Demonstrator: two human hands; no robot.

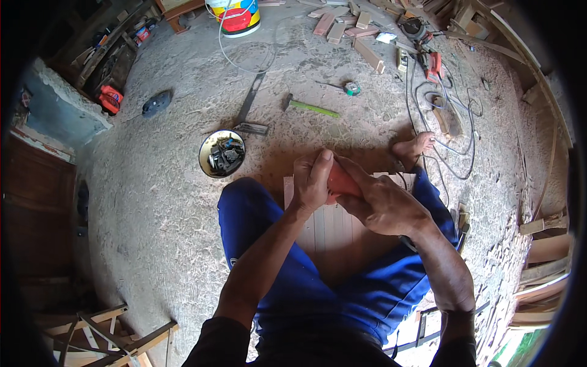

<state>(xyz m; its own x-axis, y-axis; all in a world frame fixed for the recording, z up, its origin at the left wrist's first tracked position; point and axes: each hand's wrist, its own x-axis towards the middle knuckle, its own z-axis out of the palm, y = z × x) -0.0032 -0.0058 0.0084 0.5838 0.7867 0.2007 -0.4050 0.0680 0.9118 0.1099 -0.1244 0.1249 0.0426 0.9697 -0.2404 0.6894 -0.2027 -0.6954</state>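
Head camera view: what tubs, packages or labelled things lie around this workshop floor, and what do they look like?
Bucket: top centre on the floor, round, white with red, yellow and blue label bands.
Small pack: top right among wood offcuts, flat, pale; too small to tell more.
No signs or screens show.

Left hand (312,182) and right hand (380,205) closed together around a reddish block (341,181), over a grooved wooden panel (333,229) just beneath the grip, metal bowl (221,153) of dark parts left of it, green-handled hammer (310,107) on the floor beyond

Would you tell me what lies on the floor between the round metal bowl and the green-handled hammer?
In the head view, a dark framing square lies between the bowl and the hammer.
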